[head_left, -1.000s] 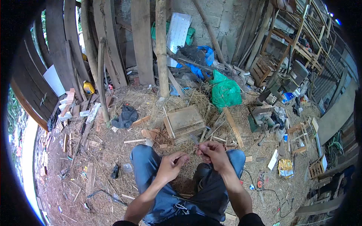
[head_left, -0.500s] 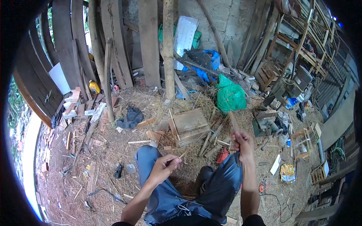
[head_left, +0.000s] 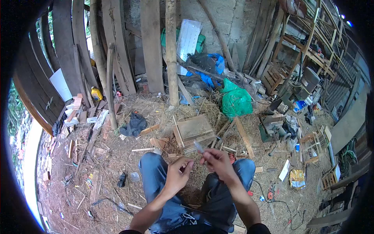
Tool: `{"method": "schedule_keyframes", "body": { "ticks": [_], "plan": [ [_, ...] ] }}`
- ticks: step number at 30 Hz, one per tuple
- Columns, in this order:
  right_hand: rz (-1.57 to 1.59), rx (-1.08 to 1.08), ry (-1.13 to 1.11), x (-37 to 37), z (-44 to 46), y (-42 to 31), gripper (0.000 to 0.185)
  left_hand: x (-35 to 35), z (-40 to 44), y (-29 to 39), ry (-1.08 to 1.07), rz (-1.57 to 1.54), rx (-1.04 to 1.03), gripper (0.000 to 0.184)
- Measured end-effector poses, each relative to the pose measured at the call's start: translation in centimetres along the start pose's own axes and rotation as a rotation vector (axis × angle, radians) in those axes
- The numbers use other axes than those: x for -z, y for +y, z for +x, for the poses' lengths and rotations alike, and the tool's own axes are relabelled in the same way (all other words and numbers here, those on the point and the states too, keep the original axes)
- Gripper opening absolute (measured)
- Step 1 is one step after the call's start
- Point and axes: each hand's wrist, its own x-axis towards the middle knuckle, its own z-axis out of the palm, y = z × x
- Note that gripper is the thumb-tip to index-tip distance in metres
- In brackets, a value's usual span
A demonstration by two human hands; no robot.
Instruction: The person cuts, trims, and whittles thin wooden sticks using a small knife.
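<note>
Over the gap between my knees, my left hand [head_left: 179, 174] is closed, thumb against the fingers; whatever it pinches is too small to name. Close by on the right, my right hand [head_left: 219, 163] grips a knife [head_left: 198, 147], its pale blade pointing up and to the left. The two hands are apart. Beyond them on the ground lies a wooden block [head_left: 194, 128] with a flat top.
A green bag [head_left: 236, 102] lies beyond the block to the right. A black plastic bag [head_left: 134, 124] is at the left, a golden packet [head_left: 297, 178] at the right. Wood scraps and straw cover the ground. A wooden post [head_left: 172, 58] stands ahead.
Half a second ago my right hand was raised out to the right; now it is back near my left hand with the knife. The thin stick seen in my left hand no longer shows clearly.
</note>
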Motion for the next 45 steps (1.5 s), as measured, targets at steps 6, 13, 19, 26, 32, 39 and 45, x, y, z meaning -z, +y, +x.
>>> {"method": "schedule_keyframes", "body": {
  "ticks": [6,13,19,26,32,39,45],
  "plan": [
    [0.057,-0.039,0.028,0.1,-0.5,-1.0,0.018,0.2,-0.7,1.5,0.026,0.135,-0.057,0.007],
    [0.055,-0.079,-0.06,1.5,-0.7,-0.7,0.014,0.7,-0.4,1.9,-0.157,-0.027,0.018,0.007],
    [0.147,-0.001,0.12,5.1,-0.2,-1.7,0.014,1.9,-0.8,-0.3,-0.25,-0.127,0.116,0.009],
    [0.069,-0.079,0.017,1.5,-0.4,0.1,0.015,1.5,0.4,0.7,-0.276,-0.403,0.425,0.012],
    [0.107,-0.084,0.072,3.3,-0.3,-2.2,0.016,2.5,0.0,0.7,-0.323,-0.413,0.477,0.009],
    [0.164,0.035,0.348,9.0,0.5,-3.1,0.015,4.6,-0.4,-0.7,-0.214,-0.112,0.121,0.008],
    [0.167,0.003,0.109,1.6,-0.5,-1.7,0.017,1.5,0.7,1.0,-0.058,0.122,0.02,0.007]
  ]
}}
